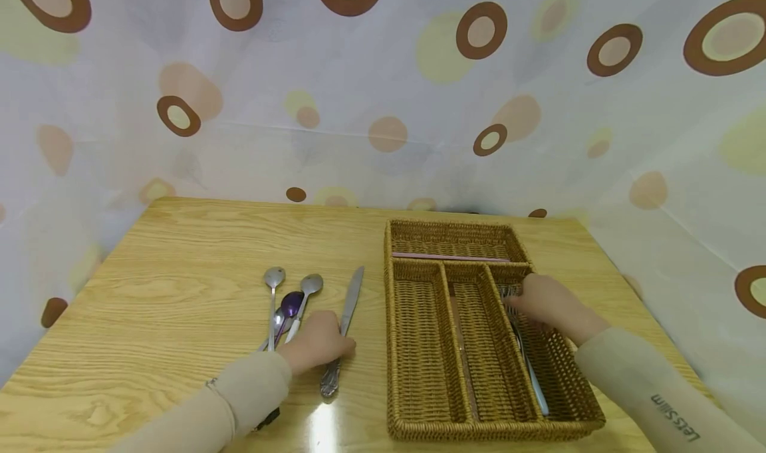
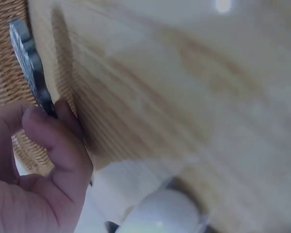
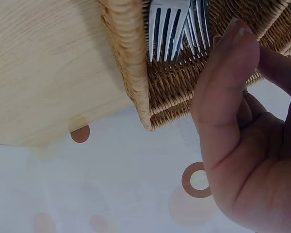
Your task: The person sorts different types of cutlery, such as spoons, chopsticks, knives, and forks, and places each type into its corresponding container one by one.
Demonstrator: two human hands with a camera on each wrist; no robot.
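My left hand (image 1: pixel 320 343) pinches a table knife (image 1: pixel 353 293), its blade pointing away from me. In the left wrist view, the thumb and a finger meet at the knife's ornate handle (image 2: pixel 28 63). My right hand (image 1: pixel 553 305) reaches into the right compartment of a woven cutlery tray (image 1: pixel 497 430). There, the right wrist view shows forks (image 3: pixel 169 26) lying beside the loosely bent fingers, with nothing visible between thumb and fingertips. One handle in that compartment is pale blue (image 1: pixel 536 386).
Left of the knife lie several spoons: a steel one (image 1: pixel 274 278), a purple one (image 1: pixel 292 302) and one with a white handle (image 1: pixel 311 284). A pink stick (image 1: pixel 449 257) crosses the tray's back compartment. A thin brown strip (image 1: pixel 463 356) lies in the middle one. Patterned cloth (image 1: pixel 359 107) hangs behind the table.
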